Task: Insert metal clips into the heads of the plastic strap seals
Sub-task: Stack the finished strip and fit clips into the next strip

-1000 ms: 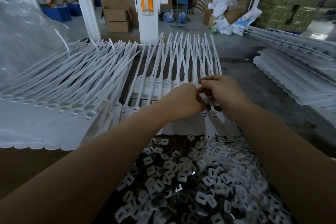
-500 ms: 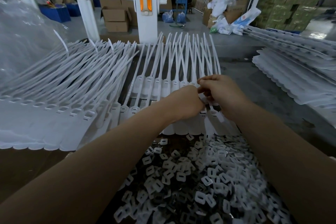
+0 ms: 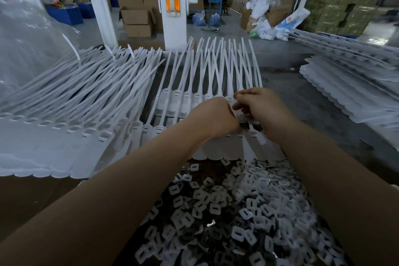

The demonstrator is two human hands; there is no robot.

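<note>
working over the row of strap seals [image 3: 194, 101], both hands meet just above the seal heads at the row's right end. the left hand [image 3: 212, 116] is curled into a loose fist with its knuckles toward the camera; whatever it pinches is hidden behind it, so i cannot tell if a clip sits in its fingertips. the right hand [image 3: 262, 108] has its fingers bent and closed on the head of one seal, seemingly steadying it. the supply pile of clips [image 3: 226, 211] lies on the near side of the row, under both forearms, mixed with white plastic pieces. finished or waiting seals lie in a big fan [image 3: 64, 101] left of the row.

to do this step well, i'd judge: keep the head pinned flat with the right hand, line the clip square to the slot, and press straight down until it seats flush. a tilted clip would likely jam or spring out.
</note>
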